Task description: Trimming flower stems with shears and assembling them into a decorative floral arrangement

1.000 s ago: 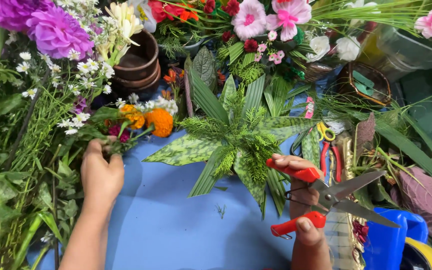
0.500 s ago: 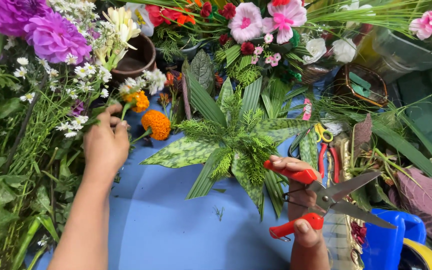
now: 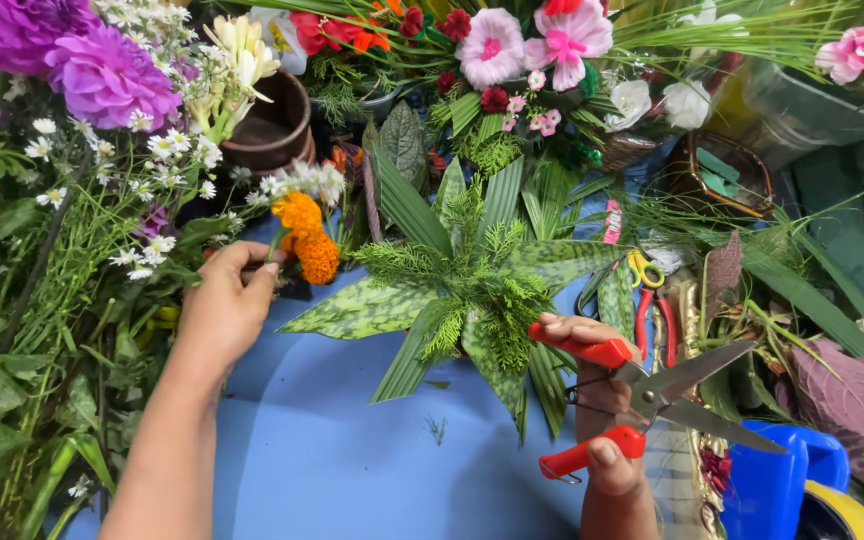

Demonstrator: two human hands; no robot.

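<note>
My left hand (image 3: 224,305) pinches the stems of a small bunch of orange marigolds (image 3: 307,235) and lifts it off the pile of loose flowers at the left. My right hand (image 3: 607,420) holds red-handled shears (image 3: 642,400) with the blades apart, pointing right. Between the hands a rosette of green leaves and fern sprigs (image 3: 467,275) lies on the blue table (image 3: 332,460). The shears rest just right of the rosette's lower leaves.
Purple dahlias (image 3: 82,60), white daisies and greenery crowd the left side. A brown pot (image 3: 272,125) stands behind the marigolds. Pink, red and white flowers (image 3: 522,50) line the back. A wicker basket (image 3: 717,175), spare scissors (image 3: 642,290), purple leaves and a blue container (image 3: 782,480) fill the right.
My left hand has risen from the flower pile with the marigold bunch and carried it up and slightly right. The right hand and shears have hardly moved.
</note>
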